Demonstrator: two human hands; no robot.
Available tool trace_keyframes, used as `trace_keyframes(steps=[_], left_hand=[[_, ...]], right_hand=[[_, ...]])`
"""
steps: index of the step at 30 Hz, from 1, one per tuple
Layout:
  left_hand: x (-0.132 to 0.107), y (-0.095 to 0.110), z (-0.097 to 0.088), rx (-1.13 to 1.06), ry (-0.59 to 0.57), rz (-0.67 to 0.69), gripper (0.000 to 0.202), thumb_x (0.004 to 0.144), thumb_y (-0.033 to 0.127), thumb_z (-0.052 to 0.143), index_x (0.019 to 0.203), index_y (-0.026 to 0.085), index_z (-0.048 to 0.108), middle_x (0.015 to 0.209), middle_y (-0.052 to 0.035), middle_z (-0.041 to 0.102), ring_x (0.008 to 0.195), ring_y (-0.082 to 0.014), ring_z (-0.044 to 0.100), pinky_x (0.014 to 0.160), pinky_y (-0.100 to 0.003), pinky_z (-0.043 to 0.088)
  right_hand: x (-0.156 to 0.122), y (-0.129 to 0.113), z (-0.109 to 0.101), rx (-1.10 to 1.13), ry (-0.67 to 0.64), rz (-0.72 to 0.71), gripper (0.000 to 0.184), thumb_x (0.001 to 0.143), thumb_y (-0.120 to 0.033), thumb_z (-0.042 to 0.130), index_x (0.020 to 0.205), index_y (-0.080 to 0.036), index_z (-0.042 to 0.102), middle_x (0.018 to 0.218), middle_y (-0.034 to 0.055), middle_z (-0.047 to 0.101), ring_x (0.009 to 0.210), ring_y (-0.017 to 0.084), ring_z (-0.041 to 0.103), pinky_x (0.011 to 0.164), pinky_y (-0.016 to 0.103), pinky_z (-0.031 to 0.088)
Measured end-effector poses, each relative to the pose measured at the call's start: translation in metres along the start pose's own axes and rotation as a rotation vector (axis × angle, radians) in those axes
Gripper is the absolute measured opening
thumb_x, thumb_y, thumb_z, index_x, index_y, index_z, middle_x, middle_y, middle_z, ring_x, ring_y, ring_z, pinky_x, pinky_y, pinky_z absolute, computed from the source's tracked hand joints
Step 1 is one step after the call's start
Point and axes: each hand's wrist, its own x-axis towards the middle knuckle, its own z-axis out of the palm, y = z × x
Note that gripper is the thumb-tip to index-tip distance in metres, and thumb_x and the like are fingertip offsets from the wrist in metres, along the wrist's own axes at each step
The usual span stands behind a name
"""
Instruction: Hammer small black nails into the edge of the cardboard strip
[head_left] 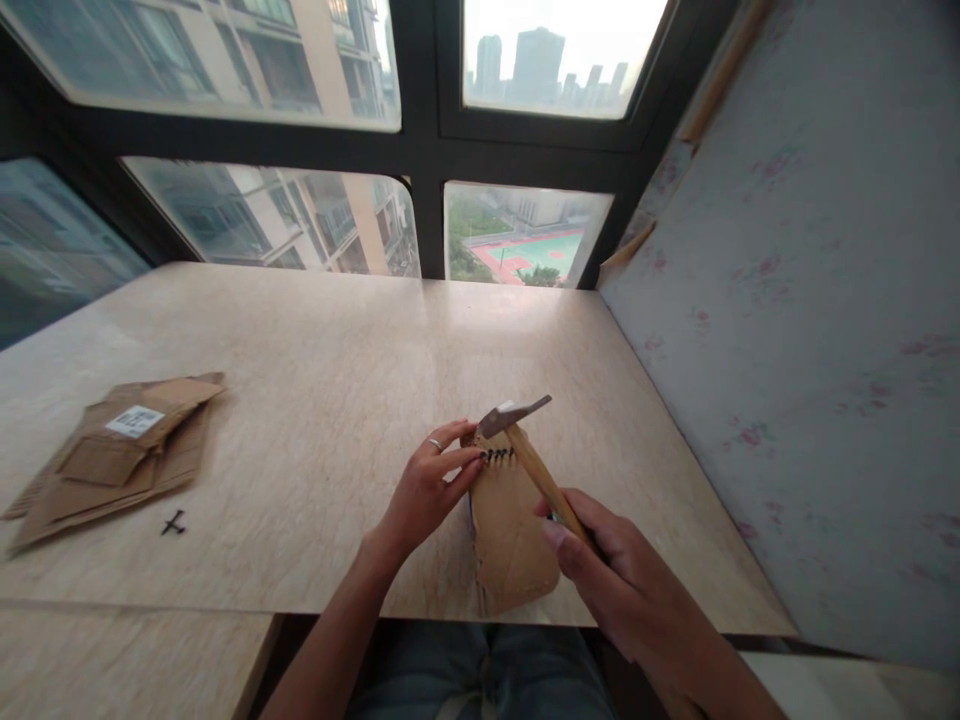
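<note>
My right hand (600,545) grips the wooden handle of a small hammer (525,445), whose metal head sits just above the top edge of a torn cardboard piece (510,535). A row of several small dark nails (499,455) stands along that top edge. My left hand (431,485), with a ring on one finger, pinches the cardboard's top left corner beside the nails. The cardboard lies on the near edge of the pale wooden table (337,400).
A flattened brown cardboard package (112,455) with a white label lies at the table's left. A small dark object (173,523) sits just in front of it. A floral-papered wall (810,300) borders the right side; windows run along the back.
</note>
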Motion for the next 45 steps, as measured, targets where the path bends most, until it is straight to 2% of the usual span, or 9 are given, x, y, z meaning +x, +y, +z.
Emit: trace_keyframes(steps=[8, 11, 15, 18, 22, 26, 32, 41, 45], left_hand=[[-0.001, 0.003, 0.0, -0.036, 0.024, -0.053, 0.011, 0.089, 0.018, 0.064, 0.092, 0.019, 0.074, 0.123, -0.0135, 0.068, 0.115, -0.0246, 0.065, 0.097, -0.045, 0.057], [0.0, 0.005, 0.0, -0.068, 0.022, -0.07, 0.012, 0.087, 0.02, 0.067, 0.097, 0.02, 0.074, 0.124, -0.0133, 0.067, 0.117, -0.0254, 0.064, 0.099, -0.047, 0.055], [0.003, 0.004, 0.005, -0.143, 0.024, -0.116, 0.016, 0.084, 0.024, 0.072, 0.1, 0.021, 0.073, 0.126, -0.0139, 0.066, 0.121, -0.0269, 0.061, 0.101, -0.05, 0.053], [0.006, 0.002, 0.01, -0.208, -0.006, -0.149, 0.014, 0.082, 0.026, 0.075, 0.095, 0.021, 0.075, 0.125, -0.0132, 0.067, 0.123, -0.0272, 0.06, 0.102, -0.05, 0.052], [0.007, 0.0, 0.012, -0.25, -0.007, -0.19, 0.009, 0.082, 0.024, 0.075, 0.09, 0.023, 0.078, 0.123, -0.0117, 0.068, 0.122, -0.0264, 0.06, 0.102, -0.05, 0.052], [0.007, -0.001, 0.013, -0.268, 0.019, -0.197, 0.006, 0.082, 0.023, 0.075, 0.087, 0.023, 0.078, 0.121, -0.0117, 0.069, 0.119, -0.0259, 0.062, 0.1, -0.049, 0.054], [0.007, -0.004, 0.013, -0.288, 0.014, -0.201, 0.006, 0.081, 0.023, 0.076, 0.087, 0.023, 0.079, 0.122, -0.0119, 0.07, 0.119, -0.0258, 0.062, 0.099, -0.047, 0.055], [0.009, -0.002, 0.011, -0.267, -0.001, -0.193, 0.005, 0.08, 0.022, 0.076, 0.085, 0.022, 0.078, 0.12, -0.0121, 0.07, 0.119, -0.0265, 0.062, 0.102, -0.05, 0.053], [0.012, -0.002, 0.012, -0.246, -0.007, -0.167, 0.012, 0.08, 0.022, 0.076, 0.092, 0.022, 0.077, 0.122, -0.0121, 0.069, 0.121, -0.0267, 0.061, 0.102, -0.05, 0.052]], right_hand=[[-0.007, 0.0, 0.002, 0.016, -0.02, 0.028, 0.037, 0.1, -0.05, 0.043, 0.11, -0.02, 0.061, 0.083, 0.0026, 0.062, 0.074, 0.017, 0.054, 0.065, 0.029, 0.04], [-0.007, -0.001, 0.0, 0.051, 0.004, 0.033, 0.037, 0.099, -0.05, 0.045, 0.107, -0.019, 0.063, 0.072, 0.0003, 0.058, 0.063, 0.014, 0.051, 0.054, 0.025, 0.038], [-0.005, 0.003, -0.001, 0.158, 0.014, 0.086, 0.038, 0.095, -0.054, 0.051, 0.107, -0.02, 0.063, 0.053, -0.0066, 0.044, 0.042, 0.01, 0.04, 0.037, 0.021, 0.027], [-0.003, 0.009, 0.001, 0.215, 0.016, 0.107, 0.039, 0.095, -0.056, 0.052, 0.108, -0.02, 0.062, 0.046, -0.01, 0.038, 0.032, 0.008, 0.031, 0.031, 0.02, 0.023], [-0.003, 0.014, 0.008, 0.277, 0.059, 0.157, 0.044, 0.094, -0.059, 0.05, 0.111, -0.019, 0.059, 0.046, -0.0109, 0.041, 0.027, 0.006, 0.03, 0.027, 0.019, 0.021], [0.001, 0.02, 0.019, 0.362, 0.147, 0.187, 0.047, 0.094, -0.061, 0.049, 0.114, -0.018, 0.052, 0.043, -0.0126, 0.042, 0.025, 0.006, 0.03, 0.026, 0.015, 0.022], [0.01, 0.031, 0.031, 0.46, 0.196, 0.179, 0.05, 0.092, -0.061, 0.053, 0.115, -0.018, 0.049, 0.044, -0.0135, 0.043, 0.025, 0.004, 0.029, 0.026, 0.013, 0.024], [0.012, 0.037, 0.033, 0.545, 0.241, 0.151, 0.046, 0.091, -0.058, 0.058, 0.113, -0.019, 0.05, 0.048, -0.0135, 0.045, 0.025, 0.003, 0.031, 0.025, 0.012, 0.025], [0.011, 0.04, 0.032, 0.573, 0.236, 0.147, 0.045, 0.091, -0.057, 0.059, 0.113, -0.019, 0.048, 0.047, -0.0142, 0.043, 0.025, 0.003, 0.029, 0.025, 0.011, 0.025]])
